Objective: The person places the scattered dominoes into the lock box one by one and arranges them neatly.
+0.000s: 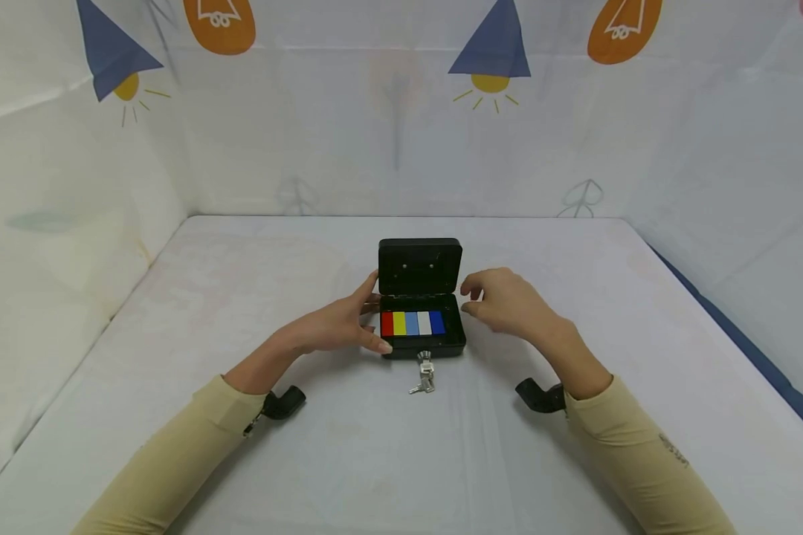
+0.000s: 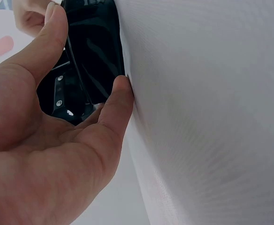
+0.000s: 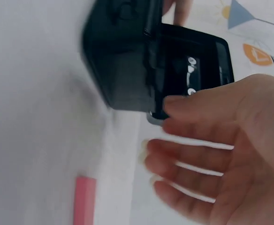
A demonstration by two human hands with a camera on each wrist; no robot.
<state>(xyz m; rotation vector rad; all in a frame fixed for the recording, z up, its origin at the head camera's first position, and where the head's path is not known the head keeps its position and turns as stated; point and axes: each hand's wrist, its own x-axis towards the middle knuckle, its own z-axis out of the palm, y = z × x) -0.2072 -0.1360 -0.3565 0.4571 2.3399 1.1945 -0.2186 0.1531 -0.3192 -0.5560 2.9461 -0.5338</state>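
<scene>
A small black cash box (image 1: 422,345) stands with its lid (image 1: 419,266) raised. Inside lie several coloured blocks (image 1: 412,323) side by side: red, yellow, light blue, white and dark blue. Keys (image 1: 426,375) hang from the lock at its front. My left hand (image 1: 334,323) holds the box's left side, thumb at the front corner and fingers towards the back. The right hand (image 1: 508,301) hovers beside the right edge, fingers loosely bent with nothing between them. In the right wrist view its thumb overlaps the lid.
A pink bar (image 3: 84,201) shows on the white cloth in the right wrist view. The white table (image 1: 375,446) spreads around the box, with printed cloth walls (image 1: 348,134) behind and at both sides. Black wrist mounts (image 1: 284,403) stick out from the sleeves.
</scene>
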